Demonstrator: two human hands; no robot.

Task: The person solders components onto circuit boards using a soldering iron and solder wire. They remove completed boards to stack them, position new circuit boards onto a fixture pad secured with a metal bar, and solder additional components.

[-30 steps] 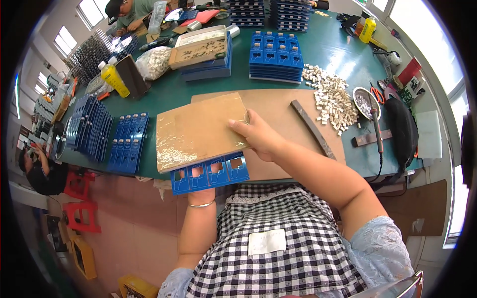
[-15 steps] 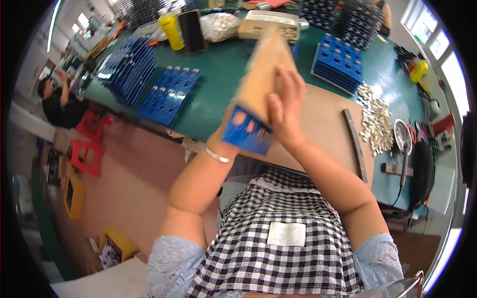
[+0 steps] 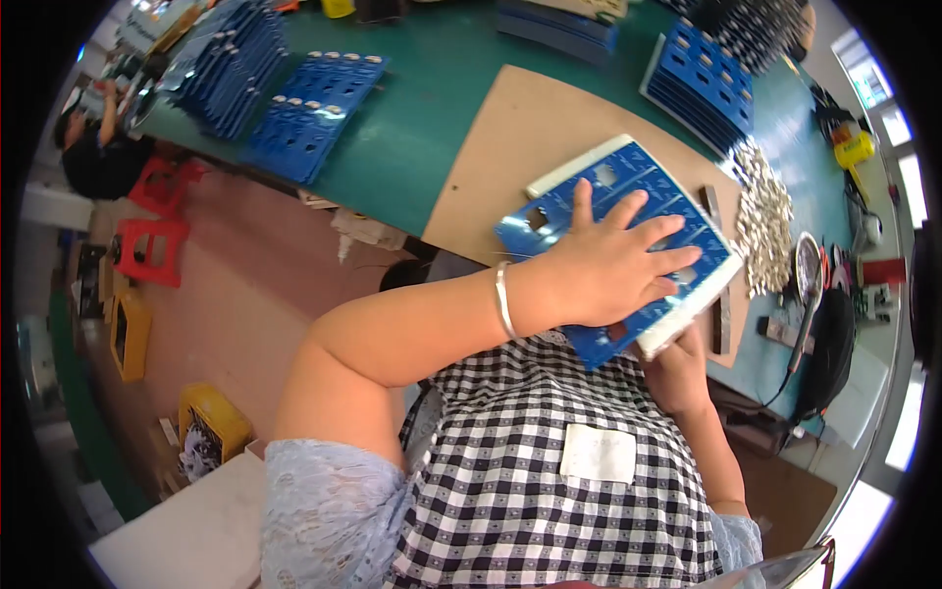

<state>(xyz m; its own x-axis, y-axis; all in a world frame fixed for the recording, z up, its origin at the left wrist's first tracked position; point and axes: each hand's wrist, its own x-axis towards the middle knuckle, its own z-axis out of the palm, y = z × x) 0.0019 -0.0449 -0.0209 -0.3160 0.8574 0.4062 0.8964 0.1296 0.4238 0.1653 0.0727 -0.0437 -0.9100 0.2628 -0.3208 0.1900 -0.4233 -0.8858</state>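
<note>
A blue circuit board panel with square cutouts lies over a cream-edged flat board, tilted toward me above the near edge of the table. My left hand, with a silver bangle at the wrist, rests flat on the panel with its fingers spread. At the board's lower right edge my right hand grips from below; most of its fingers are hidden underneath. One corner of the panel juts past the board toward my checked apron.
A brown sheet covers part of the green table. Blue panels are stacked at the back right and left, with more panels beside them. Small metal parts lie heaped near a dark bar and a soldering iron.
The board has come down from a steep, edge-up pose to lie blue side up, nearer me and to the right. My left hand moved onto the panel; my right hand dropped to its near edge.
</note>
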